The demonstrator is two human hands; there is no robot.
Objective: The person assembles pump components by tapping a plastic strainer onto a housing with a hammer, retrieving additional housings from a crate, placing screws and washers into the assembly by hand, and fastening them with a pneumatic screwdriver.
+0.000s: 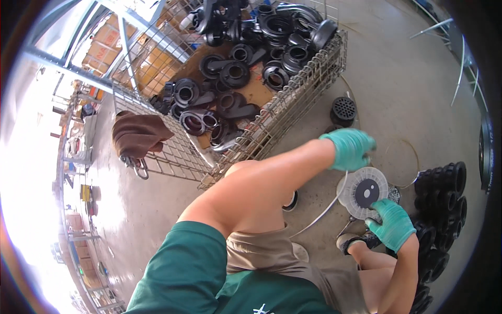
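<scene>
Both my hands wear teal gloves. My right hand (393, 225) grips the near right rim of a round, translucent white ribbed disc (351, 196), its thumb and fingers at the edge. The disc has a dark grey round centre with a pale spot in it. Beyond the disc, my left hand (349, 149) is held out with curled fingers; what they hold, if anything, is hidden. A thin white strap (325, 213) runs from beside my legs up to the lower edge of the left glove.
A wire mesh cage (293, 104) stands ahead, holding many curved black plastic fittings (235, 74). A brown cloth (140, 134) hangs on its left corner. A black perforated cylinder (343, 111) stands beyond my left hand. Stacked black ribbed parts (438, 201) line the right side.
</scene>
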